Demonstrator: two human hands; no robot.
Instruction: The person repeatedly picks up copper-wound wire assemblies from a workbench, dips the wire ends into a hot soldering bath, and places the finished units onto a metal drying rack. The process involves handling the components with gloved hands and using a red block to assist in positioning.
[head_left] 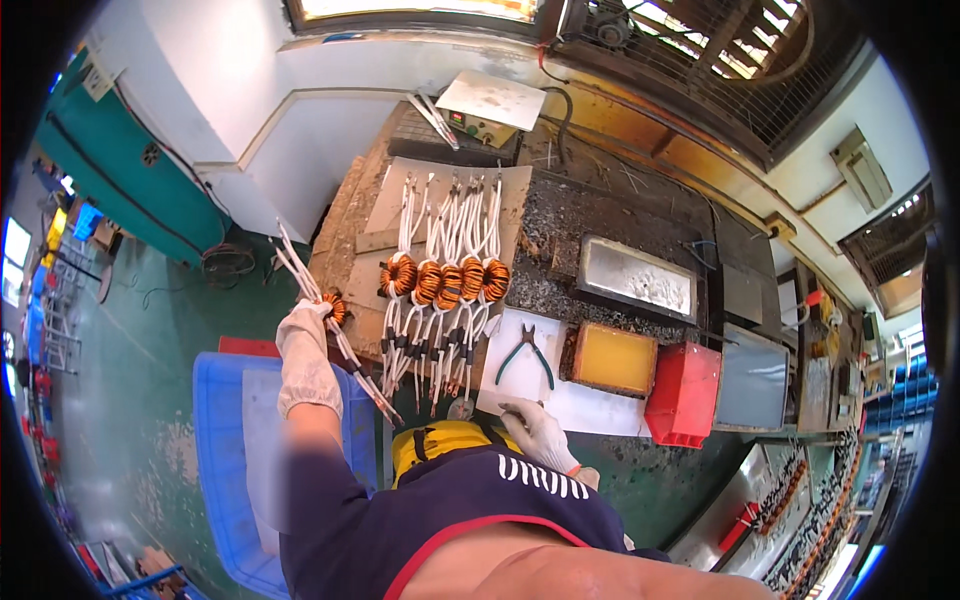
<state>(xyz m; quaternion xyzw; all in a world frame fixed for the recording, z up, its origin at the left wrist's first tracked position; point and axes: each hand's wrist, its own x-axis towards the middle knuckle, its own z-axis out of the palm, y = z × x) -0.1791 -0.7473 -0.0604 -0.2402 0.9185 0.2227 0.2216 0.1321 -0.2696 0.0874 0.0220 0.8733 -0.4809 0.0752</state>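
Observation:
My left hand, in a white glove, is closed on a toroidal coil at the table's left edge. Orange-copper wire wraps the coil, and its white leads stick out above and below my fingers. My right hand, also gloved, is low in front of my body by the table's front edge, fingers loosely bent and apart, with nothing visible in them. Just beyond it, cutting pliers with green handles lie spread on white paper. Several similar coils sit in a row on cardboard, white leads stretched out both ways.
Right of the paper stand a yellow-filled tray, a red bin and a rectangular trough with a silvery surface. A control box is at the back. A blue tub stands on the floor at left.

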